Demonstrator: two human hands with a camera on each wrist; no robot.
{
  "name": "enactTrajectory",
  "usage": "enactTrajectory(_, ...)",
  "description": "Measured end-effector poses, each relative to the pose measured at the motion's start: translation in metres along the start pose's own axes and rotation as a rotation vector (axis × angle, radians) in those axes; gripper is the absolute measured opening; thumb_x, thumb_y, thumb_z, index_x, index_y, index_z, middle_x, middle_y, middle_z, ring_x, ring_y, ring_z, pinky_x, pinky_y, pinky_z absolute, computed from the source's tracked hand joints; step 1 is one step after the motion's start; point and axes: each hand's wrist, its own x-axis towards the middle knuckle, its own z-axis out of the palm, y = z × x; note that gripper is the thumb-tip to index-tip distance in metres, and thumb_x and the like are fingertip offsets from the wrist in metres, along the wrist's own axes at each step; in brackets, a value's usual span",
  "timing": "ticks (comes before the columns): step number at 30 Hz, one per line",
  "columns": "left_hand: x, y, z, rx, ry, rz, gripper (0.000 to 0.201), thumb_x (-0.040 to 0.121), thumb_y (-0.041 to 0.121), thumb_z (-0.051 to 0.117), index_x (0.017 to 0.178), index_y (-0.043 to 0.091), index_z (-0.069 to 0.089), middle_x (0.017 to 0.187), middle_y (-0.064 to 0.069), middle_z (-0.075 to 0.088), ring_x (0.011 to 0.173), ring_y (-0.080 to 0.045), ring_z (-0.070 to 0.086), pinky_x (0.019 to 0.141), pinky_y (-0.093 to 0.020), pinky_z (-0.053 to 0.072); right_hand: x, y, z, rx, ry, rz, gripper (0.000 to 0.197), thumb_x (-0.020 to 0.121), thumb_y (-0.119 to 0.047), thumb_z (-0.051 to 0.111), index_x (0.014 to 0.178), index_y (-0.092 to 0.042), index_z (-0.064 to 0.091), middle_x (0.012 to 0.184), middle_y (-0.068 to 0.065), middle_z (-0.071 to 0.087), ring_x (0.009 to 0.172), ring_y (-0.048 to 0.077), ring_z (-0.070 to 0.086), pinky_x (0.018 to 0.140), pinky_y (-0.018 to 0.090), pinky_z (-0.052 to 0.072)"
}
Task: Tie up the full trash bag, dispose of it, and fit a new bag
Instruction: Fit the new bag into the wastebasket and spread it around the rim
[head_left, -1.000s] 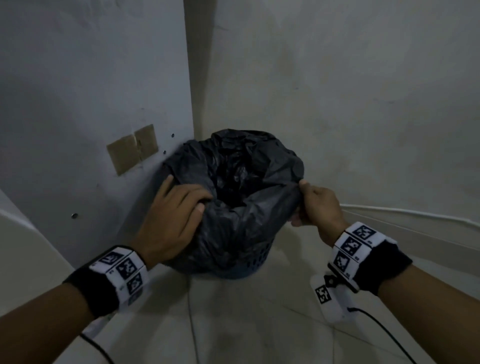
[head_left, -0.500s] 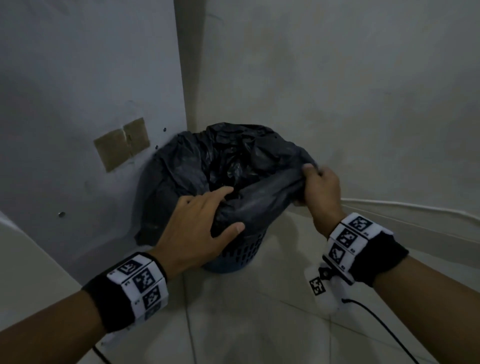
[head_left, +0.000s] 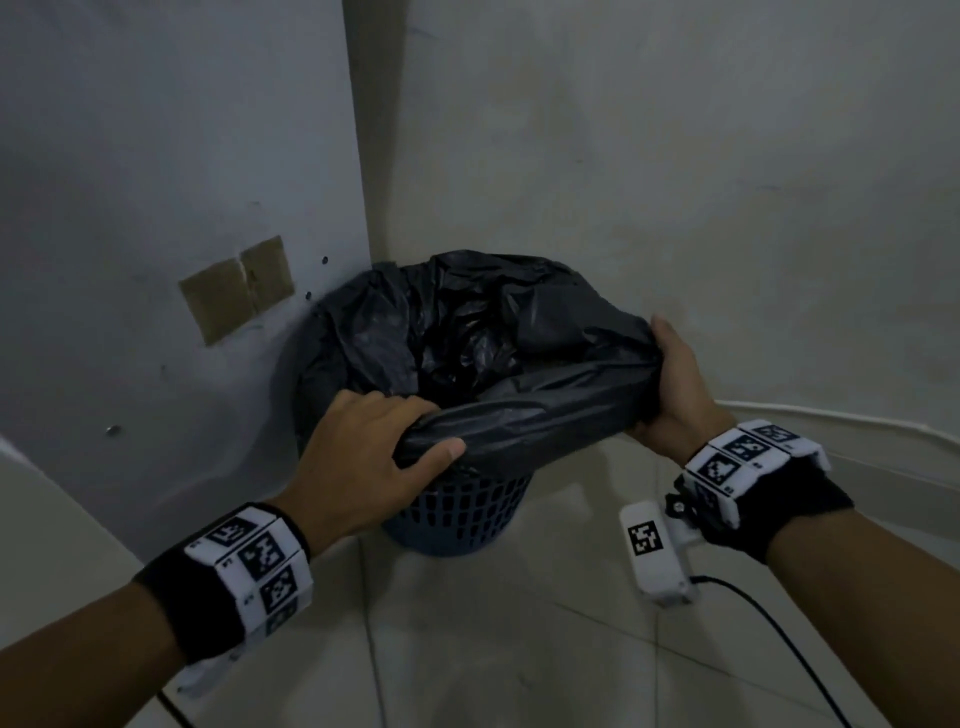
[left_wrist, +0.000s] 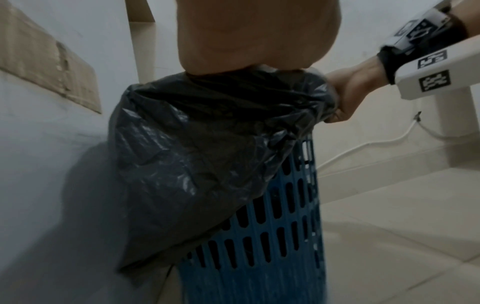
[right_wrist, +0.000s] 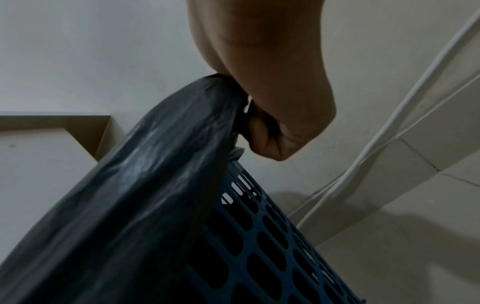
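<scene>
- The bag sits in the bin, which stands upright on the tiled floor in the corner where the two walls meet; its mouth faces up and is still open at the back.
- Your two hands have drawn the bag's near rim into a bunched band — its long axis runs left to right across the bin's front, rising a little toward your right.
- On the left side the bag's skirt hangs down outside the bin, well below the rim; the slotted blue wall shows bare at the front and right.
- Your left hand is clamped on the left end of the band: palm down, thumb out in front along the plastic, fingers curled over the top into the mouth.
- Your right hand fists round the right end, knuckles outward, thumb on top; from the right wrist view the gathered plastic runs straight into the closed fist.
- Both forearms reach in from below, wrists banded with markers.
- A brown patch is stuck on the left wall — beside the bag, not touching it.
</scene>
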Motion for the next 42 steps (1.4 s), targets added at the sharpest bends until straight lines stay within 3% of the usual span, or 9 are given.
enactTrajectory(5, -0.001, -0.009, 0.000, 0.006, 0.017, 0.030, 0.056, 0.090, 0.069, 0.025, 0.087, 0.027, 0.062, 0.070, 0.016, 0.051, 0.063, -0.005, 0.039, 0.068, -0.026, 0.023, 0.001, -0.002, -0.007, 0.089, -0.008, -0.007, 0.073, 0.088, -0.073, 0.031, 0.121, -0.018, 0.065, 0.119, 0.009, 0.069, 0.109, 0.031, 0.063, 0.095, 0.048, 0.050)
enactTrajectory(8, -0.001, -0.012, -0.001, 0.019, 0.013, 0.040, 0.057, 0.090, 0.070, 0.024, 0.078, 0.025, 0.056, 0.065, 0.013, 0.047, 0.062, -0.010, 0.040, 0.067, -0.028, 0.023, -0.002, 0.021, -0.010, -0.190, 0.136, 0.064, 0.070, 0.087, -0.075, 0.032, 0.118, -0.023, 0.064, 0.127, 0.007, 0.064, 0.100, 0.028, 0.061, 0.079, 0.042, 0.053)
enactTrajectory(12, -0.008, -0.028, -0.004, 0.055, -0.005, 0.114, 0.056, 0.093, 0.066, 0.024, 0.081, 0.022, 0.057, 0.073, 0.009, 0.052, 0.071, -0.016, 0.045, 0.076, -0.031, 0.029, 0.001, 0.067, -0.012, -0.603, 0.141, 0.342, 0.081, 0.086, -0.077, 0.027, 0.147, -0.024, 0.034, 0.150, 0.012, 0.037, 0.125, 0.037, 0.043, 0.060, 0.039, 0.052)
enactTrajectory(14, -0.011, -0.039, -0.007, 0.116, 0.021, 0.157, 0.057, 0.095, 0.061, 0.023, 0.085, 0.018, 0.060, 0.079, 0.004, 0.057, 0.077, -0.019, 0.048, 0.083, -0.035, 0.032, 0.008, 0.077, -0.010, -0.647, 0.092, 0.409, 0.083, 0.086, -0.077, 0.025, 0.149, -0.023, 0.029, 0.125, 0.015, 0.051, 0.102, 0.036, 0.055, 0.056, 0.036, 0.052)
enactTrajectory(17, -0.014, -0.054, -0.007, 0.262, 0.084, 0.212, 0.054, 0.099, 0.054, 0.024, 0.096, 0.015, 0.061, 0.091, -0.005, 0.065, 0.092, -0.023, 0.049, 0.095, -0.045, 0.032, 0.015, 0.080, -0.013, -0.728, 0.073, 0.410, 0.083, 0.087, -0.076, 0.020, 0.144, -0.017, 0.034, 0.077, 0.006, 0.040, 0.056, 0.019, 0.034, 0.057, 0.033, 0.051)
enactTrajectory(23, -0.024, -0.082, -0.012, 0.364, 0.095, 0.202, 0.050, 0.103, 0.043, 0.025, 0.116, 0.012, 0.062, 0.114, -0.016, 0.065, 0.114, -0.032, 0.049, 0.100, -0.056, 0.029, 0.002, 0.061, -0.008, -0.162, 0.100, 0.149, 0.051, 0.093, -0.062, 0.040, 0.117, -0.019, 0.055, 0.103, 0.006, 0.060, 0.093, 0.030, 0.060, 0.081, 0.046, 0.050)
enactTrajectory(27, -0.029, -0.080, -0.016, 0.313, 0.076, 0.143, 0.045, 0.093, 0.019, 0.035, 0.136, 0.016, 0.046, 0.135, -0.019, 0.048, 0.127, -0.039, 0.043, 0.101, -0.060, 0.027, 0.008, 0.039, -0.007, 0.248, 0.032, 0.021, 0.062, 0.097, -0.061, 0.028, 0.121, -0.010, 0.054, 0.123, 0.015, 0.057, 0.119, 0.038, 0.054, 0.104, 0.058, 0.039)
enactTrajectory(36, -0.018, -0.009, -0.005, 0.037, -0.067, 0.147, 0.052, 0.099, 0.047, 0.028, 0.142, 0.021, 0.043, 0.131, 0.002, 0.056, 0.120, -0.016, 0.049, 0.113, -0.042, 0.021, 0.004, 0.008, 0.009, 0.032, -0.137, -0.107, 0.044, 0.103, -0.035, 0.036, 0.132, -0.008, 0.056, 0.126, 0.015, 0.064, 0.111, 0.032, 0.063, 0.097, 0.046, 0.051)
enactTrajectory(42, -0.014, -0.015, 0.005, 0.104, -0.036, 0.089, 0.058, 0.096, 0.059, 0.022, 0.114, 0.017, 0.059, 0.099, 0.003, 0.060, 0.093, -0.019, 0.052, 0.095, -0.035, 0.028, 0.003, -0.011, 0.009, 0.102, -0.152, -0.091, 0.063, 0.100, -0.049, 0.033, 0.140, -0.003, 0.047, 0.128, 0.018, 0.062, 0.117, 0.034, 0.060, 0.102, 0.048, 0.047)
